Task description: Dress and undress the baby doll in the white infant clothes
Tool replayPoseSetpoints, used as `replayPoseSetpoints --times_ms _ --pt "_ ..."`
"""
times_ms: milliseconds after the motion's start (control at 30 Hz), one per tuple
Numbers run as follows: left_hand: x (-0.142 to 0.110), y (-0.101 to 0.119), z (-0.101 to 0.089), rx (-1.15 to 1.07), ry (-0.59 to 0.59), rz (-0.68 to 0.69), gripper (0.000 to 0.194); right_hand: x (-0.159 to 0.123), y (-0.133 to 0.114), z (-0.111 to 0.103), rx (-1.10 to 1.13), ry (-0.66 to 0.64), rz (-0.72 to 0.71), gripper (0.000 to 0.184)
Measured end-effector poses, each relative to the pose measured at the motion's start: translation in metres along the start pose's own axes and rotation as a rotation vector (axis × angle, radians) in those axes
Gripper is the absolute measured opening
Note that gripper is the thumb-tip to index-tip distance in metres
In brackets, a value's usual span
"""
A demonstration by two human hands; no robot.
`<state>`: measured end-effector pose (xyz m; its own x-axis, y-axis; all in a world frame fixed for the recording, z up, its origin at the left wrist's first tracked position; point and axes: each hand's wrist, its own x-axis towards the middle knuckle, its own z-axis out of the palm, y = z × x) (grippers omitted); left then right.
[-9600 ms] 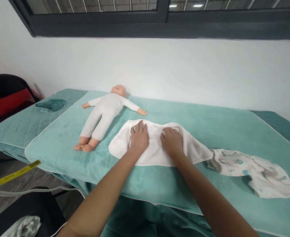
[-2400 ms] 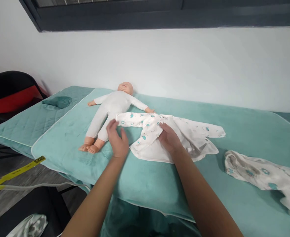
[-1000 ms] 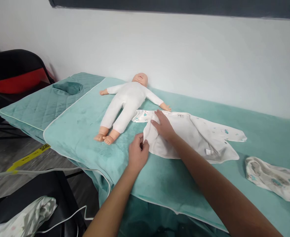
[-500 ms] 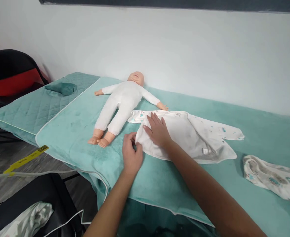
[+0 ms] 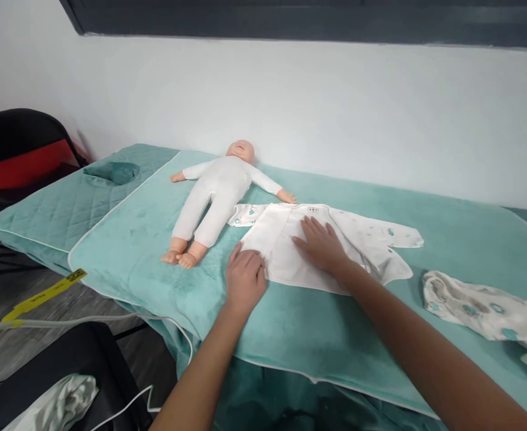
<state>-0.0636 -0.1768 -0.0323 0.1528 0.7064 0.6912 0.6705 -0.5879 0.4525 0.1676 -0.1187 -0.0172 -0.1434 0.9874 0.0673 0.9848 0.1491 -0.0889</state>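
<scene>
A white baby shirt [image 5: 281,251] with teal prints on its sleeves lies spread out, inner side up, on the teal bed cover. My left hand [image 5: 246,278] has its fingers curled over the shirt's near left corner; the fingertips are partly hidden. My right hand [image 5: 321,244] rests flat on the middle of the shirt, fingers stretched out, below the small neck label. Just left of the shirt, a baby doll [image 5: 221,185] in a white body lies on its back, arms spread. One printed sleeve reaches close to the doll's leg.
Printed baby trousers or similar clothing [image 5: 483,305] lie bunched at the right. The teal bed cover [image 5: 155,239] runs along a white wall. A black chair [image 5: 79,365] holding a patterned cloth [image 5: 61,401], a cable [image 5: 110,317] and a yellow tag [image 5: 43,296] are at lower left.
My right hand has slid rightward across the shirt, and its left front panel now lies flatter. My left hand has turned over onto the corner. The camera view has tilted slightly up.
</scene>
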Motion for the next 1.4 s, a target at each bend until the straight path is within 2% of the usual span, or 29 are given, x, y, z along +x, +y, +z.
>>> replayPoseSetpoints --times_ms 100,200,400,533,633,733,867,933,1000,1067,1133,1200,1300,1400 --pt "-0.001 -0.002 0.0 0.005 0.002 -0.014 0.023 0.002 0.044 -0.007 0.048 -0.005 0.055 0.07" --pt "-0.001 -0.003 0.001 0.007 0.009 -0.034 0.023 0.002 0.069 -0.01 0.078 0.029 0.07 0.067" --pt "-0.003 -0.006 0.004 -0.025 0.005 -0.057 0.022 -0.007 0.062 -0.011 0.057 0.146 -0.114 0.048" --pt "-0.003 -0.006 0.004 -0.045 0.012 -0.063 0.023 -0.011 0.061 -0.012 -0.008 0.303 -0.164 0.043" --pt "-0.003 -0.006 0.003 -0.043 0.016 -0.059 0.023 -0.01 0.064 -0.01 -0.038 0.369 -0.066 0.044" --pt "-0.002 -0.006 0.003 -0.036 0.012 -0.062 0.024 -0.007 0.067 -0.006 0.003 0.35 0.06 0.048" --pt "-0.001 -0.006 0.003 -0.03 0.003 -0.067 0.024 -0.004 0.072 -0.009 0.078 0.325 0.14 0.048" --pt "-0.001 -0.006 0.004 -0.02 -0.001 -0.073 0.024 -0.004 0.079 -0.015 0.12 0.368 0.259 0.047" --pt "0.0 -0.007 0.005 -0.005 -0.009 -0.078 0.024 -0.006 0.088 -0.024 0.166 0.396 0.445 0.048" --pt "0.0 -0.007 0.005 0.005 -0.016 -0.082 0.024 -0.009 0.1 -0.033 0.219 0.319 0.58 0.048" --pt "0.001 -0.008 0.005 0.008 -0.018 -0.083 0.024 -0.012 0.109 -0.04 0.252 0.195 0.606 0.044" --pt "0.001 -0.008 0.005 0.009 -0.018 -0.084 0.023 -0.015 0.116 -0.045 0.262 0.13 0.559 0.039" --pt "0.002 -0.007 0.004 0.013 -0.024 -0.088 0.023 -0.015 0.122 -0.048 0.28 0.184 0.522 0.03" --pt "0.002 -0.007 0.004 0.004 -0.025 -0.089 0.023 -0.012 0.123 -0.05 0.316 0.285 0.552 0.027"
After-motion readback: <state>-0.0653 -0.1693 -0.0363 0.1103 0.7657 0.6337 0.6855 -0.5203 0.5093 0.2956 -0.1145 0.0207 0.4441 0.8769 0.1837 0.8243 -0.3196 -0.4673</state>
